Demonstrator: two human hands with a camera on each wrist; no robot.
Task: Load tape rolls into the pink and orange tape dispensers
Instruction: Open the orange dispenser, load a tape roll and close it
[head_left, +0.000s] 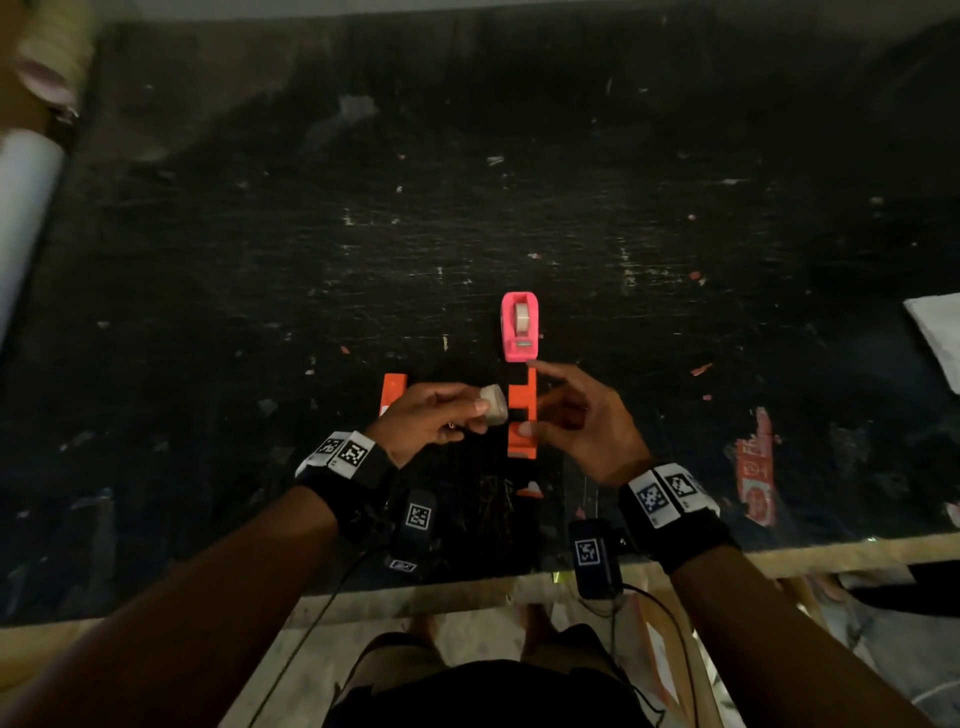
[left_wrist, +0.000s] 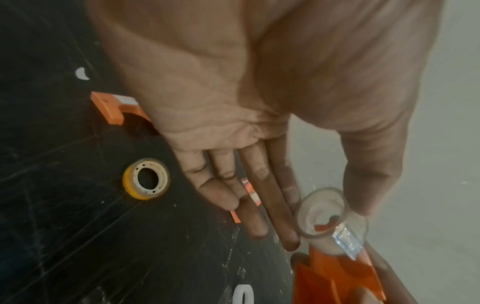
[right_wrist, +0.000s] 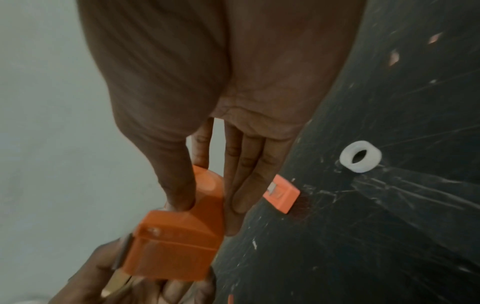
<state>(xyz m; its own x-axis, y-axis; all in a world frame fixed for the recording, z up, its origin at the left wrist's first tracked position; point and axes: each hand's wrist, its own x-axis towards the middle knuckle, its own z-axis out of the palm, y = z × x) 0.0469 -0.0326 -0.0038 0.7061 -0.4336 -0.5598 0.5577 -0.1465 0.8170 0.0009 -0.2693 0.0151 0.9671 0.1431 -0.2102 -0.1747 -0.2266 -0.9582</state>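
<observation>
The pink dispenser (head_left: 519, 327) stands on the black table with a tape roll seated in it. Just in front of it, my right hand (head_left: 530, 397) grips the orange dispenser body (head_left: 522, 410) (right_wrist: 179, 226) between thumb and fingers, lifted off the table. My left hand (head_left: 480, 410) pinches a clear tape roll (head_left: 493, 404) (left_wrist: 322, 214) right beside the orange body, with a loose tape end sticking out. A second orange piece (head_left: 393, 392) (left_wrist: 114, 107) (right_wrist: 281, 193) lies on the table to the left. A yellow tape roll (left_wrist: 146, 179) lies flat under my left hand.
A small white ring (right_wrist: 360, 156) (left_wrist: 242, 294) lies on the scratched black table (head_left: 467, 208). A white roll (head_left: 21, 218) sits at the far left edge, white paper (head_left: 935, 332) at the right, and a red sticker (head_left: 756, 467) near the front edge.
</observation>
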